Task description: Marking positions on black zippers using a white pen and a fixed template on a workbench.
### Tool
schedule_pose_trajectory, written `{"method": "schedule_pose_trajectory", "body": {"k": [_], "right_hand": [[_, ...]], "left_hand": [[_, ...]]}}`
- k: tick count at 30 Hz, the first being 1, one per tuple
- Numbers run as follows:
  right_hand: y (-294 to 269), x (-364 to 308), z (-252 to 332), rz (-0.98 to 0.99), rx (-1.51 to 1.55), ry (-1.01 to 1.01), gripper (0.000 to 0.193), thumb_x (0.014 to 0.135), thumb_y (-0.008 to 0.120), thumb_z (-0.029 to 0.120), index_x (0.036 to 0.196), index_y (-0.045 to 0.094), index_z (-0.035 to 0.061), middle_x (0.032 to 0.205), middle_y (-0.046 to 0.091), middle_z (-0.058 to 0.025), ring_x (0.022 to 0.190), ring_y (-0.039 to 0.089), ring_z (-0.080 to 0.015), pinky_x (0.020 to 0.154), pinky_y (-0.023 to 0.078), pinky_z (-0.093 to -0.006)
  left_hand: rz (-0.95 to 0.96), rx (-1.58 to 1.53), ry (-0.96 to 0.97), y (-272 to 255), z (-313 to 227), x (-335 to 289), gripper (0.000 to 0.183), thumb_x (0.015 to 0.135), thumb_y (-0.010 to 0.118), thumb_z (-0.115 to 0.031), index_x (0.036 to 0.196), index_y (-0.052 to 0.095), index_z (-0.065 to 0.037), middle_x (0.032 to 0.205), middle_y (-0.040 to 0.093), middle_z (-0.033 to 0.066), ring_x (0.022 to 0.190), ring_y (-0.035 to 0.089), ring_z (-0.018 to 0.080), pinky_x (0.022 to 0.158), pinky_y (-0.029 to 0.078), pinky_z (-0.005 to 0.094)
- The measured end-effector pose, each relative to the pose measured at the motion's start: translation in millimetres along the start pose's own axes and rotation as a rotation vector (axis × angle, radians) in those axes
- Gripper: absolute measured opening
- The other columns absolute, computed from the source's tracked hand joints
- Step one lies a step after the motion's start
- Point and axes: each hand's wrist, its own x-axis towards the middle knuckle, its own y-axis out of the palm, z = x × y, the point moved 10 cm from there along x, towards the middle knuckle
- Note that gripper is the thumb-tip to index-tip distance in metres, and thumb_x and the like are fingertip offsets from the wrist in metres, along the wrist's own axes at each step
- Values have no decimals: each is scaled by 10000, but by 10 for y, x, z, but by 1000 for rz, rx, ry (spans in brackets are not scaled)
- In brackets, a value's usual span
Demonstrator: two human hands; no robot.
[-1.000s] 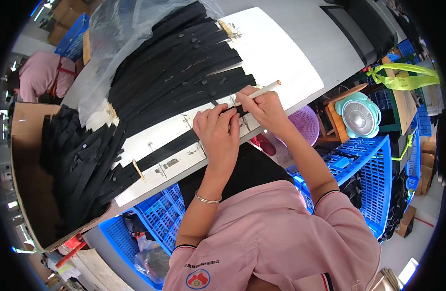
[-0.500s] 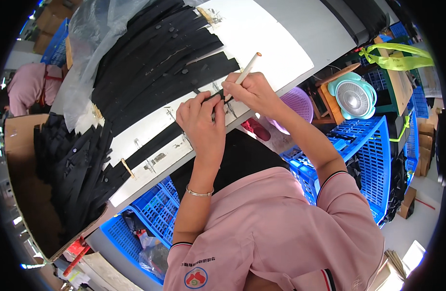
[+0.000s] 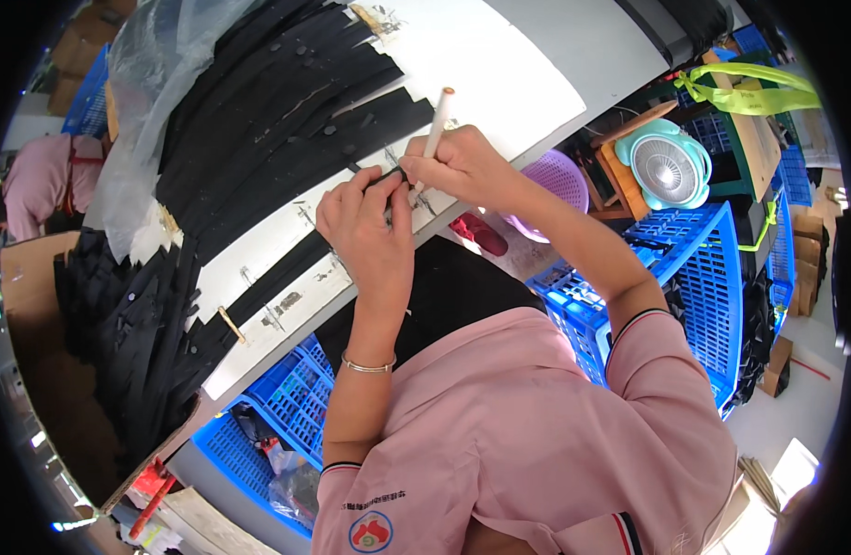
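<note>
My right hand point(image 3: 458, 168) is closed round a white pen-like stick point(image 3: 438, 125) with an orange-brown upper end, held nearly upright. Its lower tip comes down by my left fingertips, close to the table's near edge. My left hand point(image 3: 366, 220) pinches the end of a black fabric strip point(image 3: 395, 176) against the white board point(image 3: 499, 69); the fingers hide part of it. Another black strip point(image 3: 287, 276) runs along the board to the lower left. Beyond my hands lie many overlapping black strips point(image 3: 277, 106) with small dark round pieces on them.
A cardboard box point(image 3: 28, 287) full of black strips stands at the left, with clear plastic sheeting point(image 3: 148, 111) above it. Blue crates point(image 3: 712, 305) stand right and below the table. A purple basket point(image 3: 560, 190) and teal fan point(image 3: 666, 166) are at right. Another person point(image 3: 51, 185) bends over, far left.
The whole view has shifted slightly, so the table and both hands appear further left. The white stick stands more upright. Both hands keep their holds.
</note>
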Motion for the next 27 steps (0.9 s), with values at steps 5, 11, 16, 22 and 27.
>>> {"method": "schedule_pose_trajectory", "body": {"k": [5,11,16,22,27], "right_hand": [[-114,22,-197,99,428,297,290,1026,579,236,849,723,57,742,703,-14,596,572,-40,538,420,-190],[-190,36,-257,-80,681,297,322,1017,590,243,813,723,33,649,645,-45,505,475,-48,488,358,-191],[-186,4,-265,-67,535,321,322,1018,605,275,836,732,41,647,625,-14,540,492,-40,506,366,-194],[-241,-82,-317,-94,359,334,319,1031,595,262,871,744,29,667,617,1,557,489,-36,519,376,-196],[-142,-59,-278,-118,383,322,284,1028,594,200,861,745,27,654,610,4,542,470,-21,500,352,-182]], "left_hand": [[45,99,33,-16,2,89,418,877,775,-168,1277,663,-116,1414,537,124,1303,448,332,1112,286,511],[276,219,-15,228,509,508,728,993,672,-384,1619,365,-176,1701,216,219,1587,119,434,1202,37,702],[252,203,135,411,697,999,706,1017,607,-451,1609,376,-145,1696,246,208,1591,143,393,1228,22,657],[130,282,240,517,918,1643,740,1007,589,-509,1590,381,-105,1680,299,170,1576,193,358,1244,76,622],[75,211,224,336,1033,1646,836,965,643,-555,1603,362,-94,1684,275,202,1592,132,387,1238,25,640]]}}
